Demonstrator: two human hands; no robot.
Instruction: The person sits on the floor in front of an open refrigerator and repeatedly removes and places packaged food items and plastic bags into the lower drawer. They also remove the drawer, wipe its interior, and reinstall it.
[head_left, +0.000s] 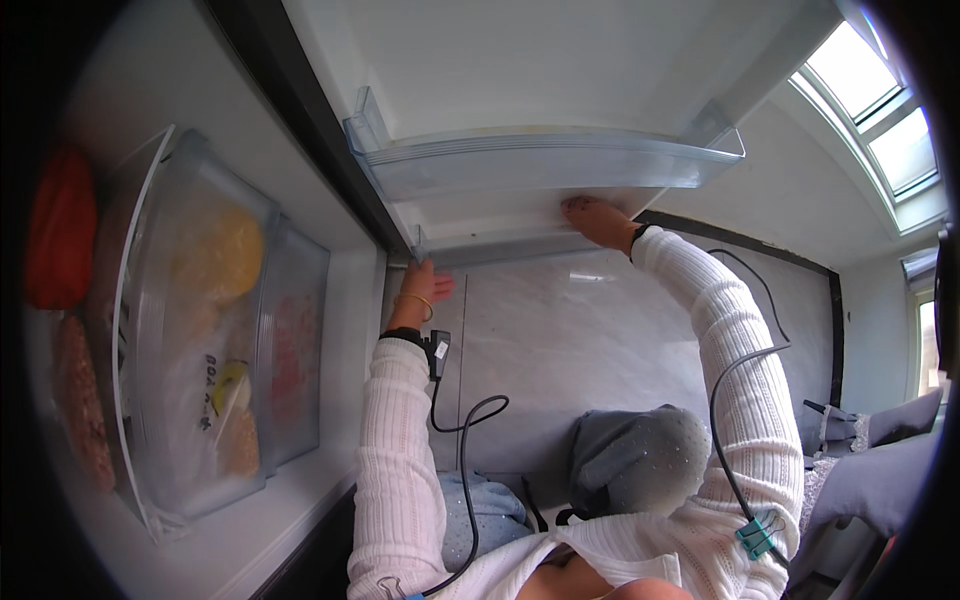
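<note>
A refrigerator door (517, 60) stands open before me, with a clear plastic door bin (540, 161) across it. Below that is a lower door bin (502, 249), seen nearly edge-on. At its left end is my left hand (424, 285), fingers pointing right beneath the bin's corner. My right hand (600, 219) reaches in at the right end, fingertips against the white inner part under the upper bin. Its thumb is hidden, and whether either hand grips the lower bin is unclear.
Left, the compartment holds translucent drawers (202, 315) with bagged food, and a red package (60, 229) beside them. Cables run along both sleeves, one from a black connector (439, 356) at my left wrist. Grey tiles (562, 337) lie below. Another person's sleeve (892, 420) is at right.
</note>
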